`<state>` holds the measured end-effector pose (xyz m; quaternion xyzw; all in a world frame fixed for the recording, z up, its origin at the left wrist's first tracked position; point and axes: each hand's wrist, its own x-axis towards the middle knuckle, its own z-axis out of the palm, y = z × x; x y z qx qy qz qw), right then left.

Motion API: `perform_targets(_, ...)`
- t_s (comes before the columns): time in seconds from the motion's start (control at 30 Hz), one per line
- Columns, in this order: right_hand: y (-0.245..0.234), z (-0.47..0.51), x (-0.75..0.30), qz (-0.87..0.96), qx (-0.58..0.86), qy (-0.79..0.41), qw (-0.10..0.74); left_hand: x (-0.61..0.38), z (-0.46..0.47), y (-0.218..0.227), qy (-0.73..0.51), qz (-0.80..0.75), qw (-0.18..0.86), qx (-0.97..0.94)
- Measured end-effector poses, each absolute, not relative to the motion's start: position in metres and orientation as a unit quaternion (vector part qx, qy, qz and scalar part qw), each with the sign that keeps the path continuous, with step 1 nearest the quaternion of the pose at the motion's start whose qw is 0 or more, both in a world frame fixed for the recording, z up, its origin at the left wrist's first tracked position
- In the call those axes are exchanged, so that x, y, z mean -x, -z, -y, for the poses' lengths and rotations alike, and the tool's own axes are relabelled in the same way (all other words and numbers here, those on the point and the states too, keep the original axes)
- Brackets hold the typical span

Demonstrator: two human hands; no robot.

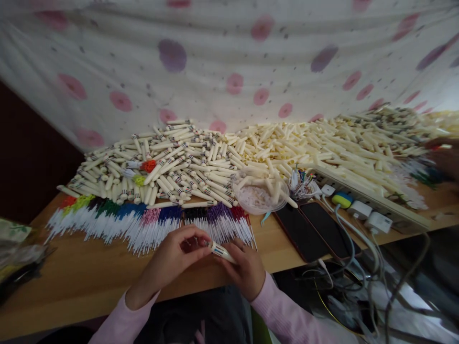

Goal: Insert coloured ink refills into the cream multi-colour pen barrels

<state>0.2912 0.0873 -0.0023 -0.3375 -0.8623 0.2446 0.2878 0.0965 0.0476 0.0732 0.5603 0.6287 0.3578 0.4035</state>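
My right hand (245,268) is closed around a cream pen barrel (221,251) with a small coloured band, held at the near edge of the wooden table (79,277). My left hand (171,262) pinches at the barrel's left end, fingers curled; what its fingertips hold is too small to make out. Just beyond both hands lies a row of thin white pen refills (150,224) with coloured tips, sorted by colour from red and green through blue, pink, black and purple.
A big heap of cream pen barrels (179,162) covers the back of the table under a spotted cloth (229,57). A clear bowl (260,193), two phones (315,229), a power strip (373,200) with plugs and tangled cables (358,286) sit right. Another person's hand (446,155) shows far right.
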Motion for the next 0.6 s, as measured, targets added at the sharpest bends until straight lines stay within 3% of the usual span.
perform_targets(0.6,0.026,-0.102,-0.302,0.881,0.272,-0.201,0.33,-0.101,-0.045,-0.068,-0.391,-0.565,0.324,-0.651)
